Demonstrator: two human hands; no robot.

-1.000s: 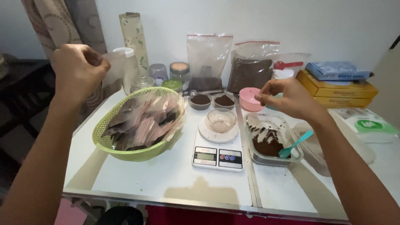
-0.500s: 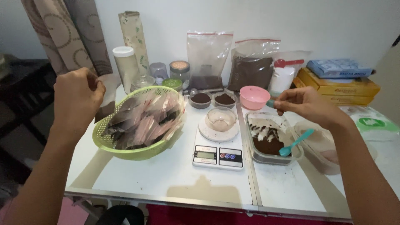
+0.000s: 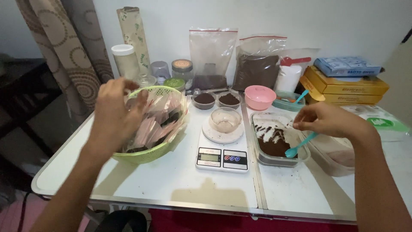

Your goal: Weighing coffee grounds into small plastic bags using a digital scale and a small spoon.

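Observation:
My left hand [image 3: 113, 112] hovers over a green basket [image 3: 148, 154] full of clear empty pouches [image 3: 161, 122], its fingers spread and down among the top pouches. My right hand [image 3: 327, 121] is low over a clear tub of brown powder [image 3: 274, 144]. Its fingers are curled just above the handle of a teal spoon [image 3: 296, 148] that lies in the tub. Whether they grip the handle is unclear. Between the basket and the tub stands a white kitchen scale [image 3: 222, 158] with a small glass bowl [image 3: 225, 120] on it.
Behind the scale are two small bowls of dark powder [image 3: 216, 99] and a pink bowl [image 3: 259, 97]. Bags of powder [image 3: 257, 68], jars and a paper roll [image 3: 134, 36] line the wall. Yellow boxes [image 3: 343, 88] are stacked at the right, and a curtain [image 3: 64, 56] hangs at the left.
Both hands have come down: the left from raised at the far left onto the basket, the right from near the pink bowl down to the spoon's handle.

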